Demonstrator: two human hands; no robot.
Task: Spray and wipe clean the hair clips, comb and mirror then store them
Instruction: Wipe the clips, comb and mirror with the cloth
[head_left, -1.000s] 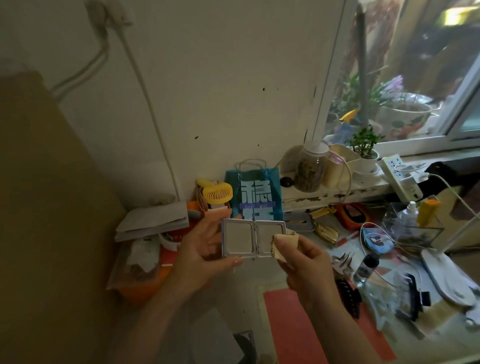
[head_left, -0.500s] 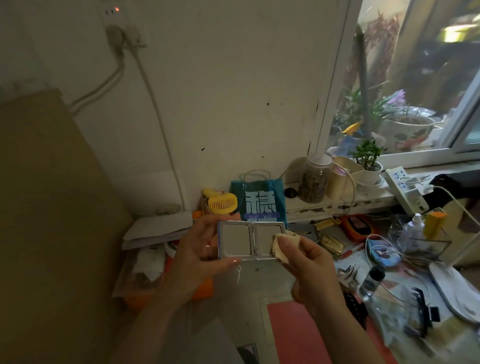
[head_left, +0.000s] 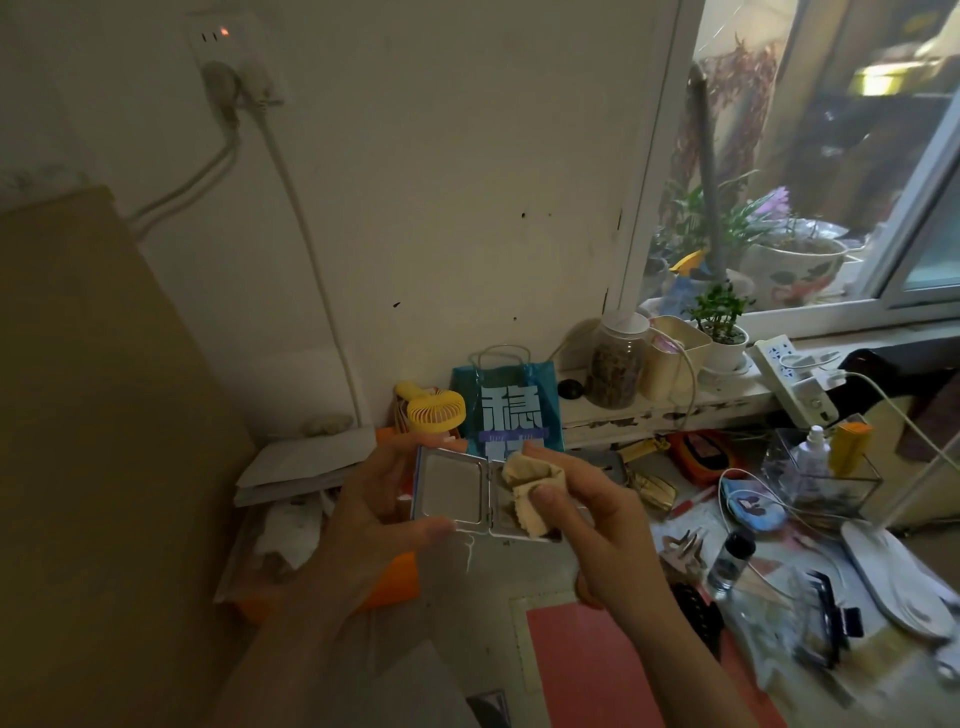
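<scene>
The cluttered table runs along the wall under the window, a red mat at its near edge. Above its middle, the left hand holds the open folding mirror, thumb under its lower edge and fingers curled behind its left side. The right hand pinches a beige cloth between thumb and fingers, pressing it on the mirror's right panel. A black hair clip lies toward the table's right edge, a small spray bottle standing just left of it.

We see the silver folding mirror open flat, held up; tan cloth bunched on its right pane; black clip on the counter.
</scene>
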